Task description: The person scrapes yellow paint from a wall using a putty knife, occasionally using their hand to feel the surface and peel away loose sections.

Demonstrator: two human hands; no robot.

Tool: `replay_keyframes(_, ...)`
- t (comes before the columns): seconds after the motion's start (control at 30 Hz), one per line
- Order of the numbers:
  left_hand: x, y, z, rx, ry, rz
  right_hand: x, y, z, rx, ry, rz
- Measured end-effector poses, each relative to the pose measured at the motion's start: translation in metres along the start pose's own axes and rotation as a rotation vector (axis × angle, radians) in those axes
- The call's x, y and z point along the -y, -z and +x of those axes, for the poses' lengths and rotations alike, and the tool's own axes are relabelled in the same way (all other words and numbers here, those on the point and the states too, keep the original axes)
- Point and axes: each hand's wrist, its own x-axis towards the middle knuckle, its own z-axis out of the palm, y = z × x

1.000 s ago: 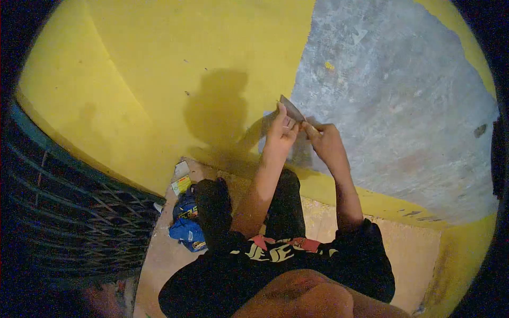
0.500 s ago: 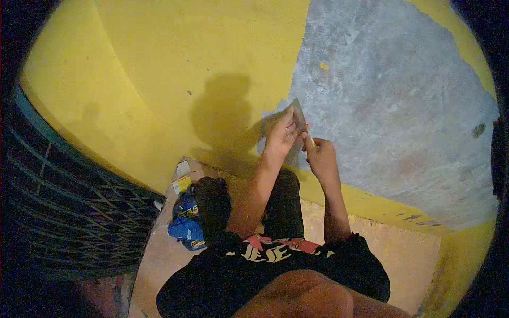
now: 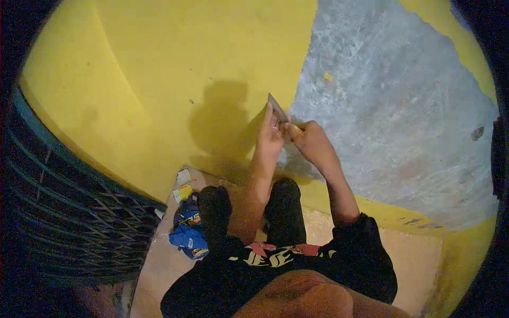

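My right hand (image 3: 314, 142) is closed round the handle of a scraper (image 3: 278, 109) with a flat, thin metal blade. The blade points up and to the left, over the yellow wall (image 3: 159, 63) beside the edge of a grey bare patch (image 3: 382, 100). Along the blade's left side lies my left hand (image 3: 269, 137), its index finger stretched up the metal and its other fingers bent near the handle. The two hands are close together, and their shadow falls on the yellow paint to the left.
Blue and dark packets (image 3: 189, 236) and a small yellow box (image 3: 183, 192) lie on the pale floor ledge (image 3: 154, 281) by my legs. A dark metal lattice (image 3: 101, 212) runs along the left. Brown marks show low on the wall at right.
Both hands and the scraper have shifted left, from the grey patch's edge onto the yellow paint. My right hand has turned, its wrist bent more to the left.
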Motion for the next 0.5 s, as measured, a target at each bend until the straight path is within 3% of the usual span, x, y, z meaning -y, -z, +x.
replay_keyframes(0.1,-0.012,0.012,0.003,-0.027,0.134,-0.005,0.008,-0.008,-0.002,0.076,0.089,-0.005)
replay_keyframes(0.17,-0.007,0.013,0.005,-0.045,0.166,0.030,-0.019,-0.024,-0.008,-0.092,0.073,0.086)
replay_keyframes(0.27,0.019,0.006,-0.007,-0.106,0.246,0.137,-0.034,-0.020,-0.035,-0.148,-0.092,0.144)
replay_keyframes(0.37,0.040,0.012,-0.006,-0.090,0.401,0.118,-0.053,-0.023,-0.046,-0.196,-0.094,0.139)
replay_keyframes(0.5,0.041,0.012,-0.010,-0.122,0.384,0.127,-0.055,-0.028,-0.046,-0.199,-0.123,0.195)
